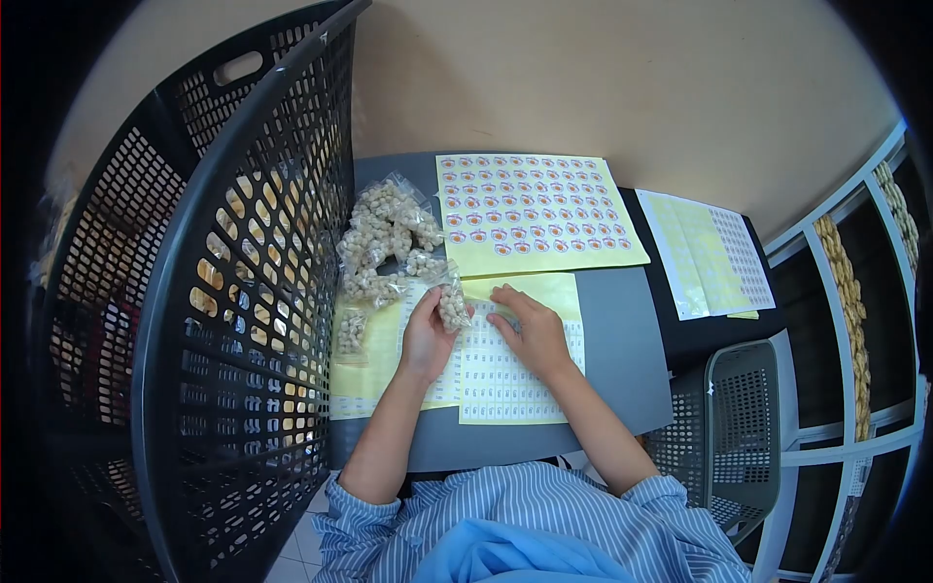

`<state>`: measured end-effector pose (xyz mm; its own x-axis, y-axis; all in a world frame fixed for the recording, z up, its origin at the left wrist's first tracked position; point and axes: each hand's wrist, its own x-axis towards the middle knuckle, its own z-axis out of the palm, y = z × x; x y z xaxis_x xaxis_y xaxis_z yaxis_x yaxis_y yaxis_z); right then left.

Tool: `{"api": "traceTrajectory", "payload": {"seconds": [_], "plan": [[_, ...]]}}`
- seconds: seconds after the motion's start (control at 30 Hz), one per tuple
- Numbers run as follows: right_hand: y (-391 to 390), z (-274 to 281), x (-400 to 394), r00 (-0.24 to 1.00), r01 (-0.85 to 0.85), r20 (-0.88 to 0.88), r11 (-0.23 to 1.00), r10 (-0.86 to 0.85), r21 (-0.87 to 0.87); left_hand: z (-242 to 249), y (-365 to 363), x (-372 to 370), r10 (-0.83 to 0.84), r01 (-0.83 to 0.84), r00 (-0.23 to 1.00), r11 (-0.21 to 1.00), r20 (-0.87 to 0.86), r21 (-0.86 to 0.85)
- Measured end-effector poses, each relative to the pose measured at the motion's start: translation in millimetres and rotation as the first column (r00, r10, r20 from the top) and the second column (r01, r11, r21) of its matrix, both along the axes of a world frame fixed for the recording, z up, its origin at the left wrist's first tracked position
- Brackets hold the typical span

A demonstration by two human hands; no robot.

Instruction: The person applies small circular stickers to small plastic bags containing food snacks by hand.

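Observation:
A clear bag of small pale pieces [454,306] is gripped in my left hand [429,335], above the middle of the grey table [622,321]. To its right, my right hand [532,330] rests on the upper part of a sheet of small printed labels [515,384], its thumb and fingers apart. Whether a label is at its fingertips is too small to tell. Several more filled bags [384,233] lie in a pile behind my left hand. One small bag [351,332] lies apart at the left on a yellow sheet [379,389].
A large black perforated basket [243,291] stands at the left. A sheet of round orange stickers [535,209] lies at the back of the table. More sticker sheets [705,253] are on a black surface at the right, with a grey-green basket [743,428] below and a white rack [836,291] beyond.

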<state>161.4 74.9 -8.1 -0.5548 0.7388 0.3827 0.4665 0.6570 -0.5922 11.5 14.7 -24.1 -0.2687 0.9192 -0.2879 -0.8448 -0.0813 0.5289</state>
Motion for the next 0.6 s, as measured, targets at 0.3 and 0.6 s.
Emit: {"api": "traceTrajectory", "payload": {"seconds": [0.3, 0.6], "plan": [[0, -1, -3, 0.999, 0.022, 0.041, 1.000, -0.022, -0.010, -2, 2, 1, 0.008, -0.008, 1.000, 1.000, -0.012, -0.012], [1, 2, -3, 0.997, -0.052, -0.051, 0.997, 0.049, -0.054, 12, -1, 6, -0.007, 0.002, 0.965, 1.000, -0.260, -0.018]]}}
